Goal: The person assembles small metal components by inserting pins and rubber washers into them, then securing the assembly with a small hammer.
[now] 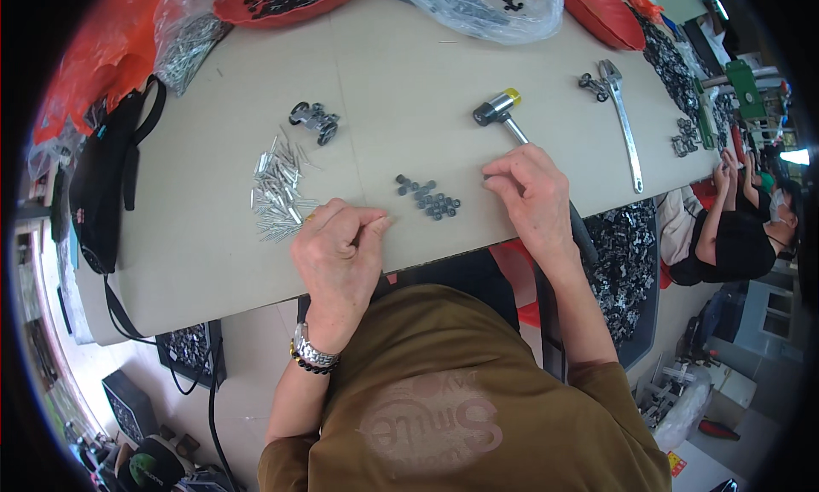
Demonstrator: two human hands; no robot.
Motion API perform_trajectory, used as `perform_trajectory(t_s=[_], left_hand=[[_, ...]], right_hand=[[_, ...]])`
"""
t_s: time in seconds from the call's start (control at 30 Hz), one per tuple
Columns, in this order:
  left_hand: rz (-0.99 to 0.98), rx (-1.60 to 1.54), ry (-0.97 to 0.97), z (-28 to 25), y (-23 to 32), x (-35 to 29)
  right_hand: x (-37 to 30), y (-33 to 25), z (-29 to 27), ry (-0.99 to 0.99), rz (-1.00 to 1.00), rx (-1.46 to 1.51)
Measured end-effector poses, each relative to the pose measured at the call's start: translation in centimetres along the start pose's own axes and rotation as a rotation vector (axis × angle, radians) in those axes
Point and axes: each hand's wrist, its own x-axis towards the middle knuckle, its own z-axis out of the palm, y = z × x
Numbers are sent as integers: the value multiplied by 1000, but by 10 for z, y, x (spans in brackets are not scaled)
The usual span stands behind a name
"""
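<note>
Left hand (334, 251) pinches closed, content unclear; right hand (536, 197) pinches a dark piece (487, 178). Between them, rollers (439, 208) look unused; beyond left, one wheeled assembly (316, 121) looks joined.

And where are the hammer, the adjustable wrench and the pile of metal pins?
Hammer (497, 107): head view, on the metal middle of its striking end.
Adjustable wrench (625, 129): head view, midway along its handle.
Pile of metal pins (277, 187): head view, near its middle.
</note>
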Motion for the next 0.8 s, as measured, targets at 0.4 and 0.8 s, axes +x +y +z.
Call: perform_trajectory(t_s=[0.4,0.8], left_hand=[[39,-16,12,2,-1,1],[121,32,28,1,-4,-1]], right_hand=[[9,-69,44,-18,-311,367],[10,-74,47,-73,-410,303]])
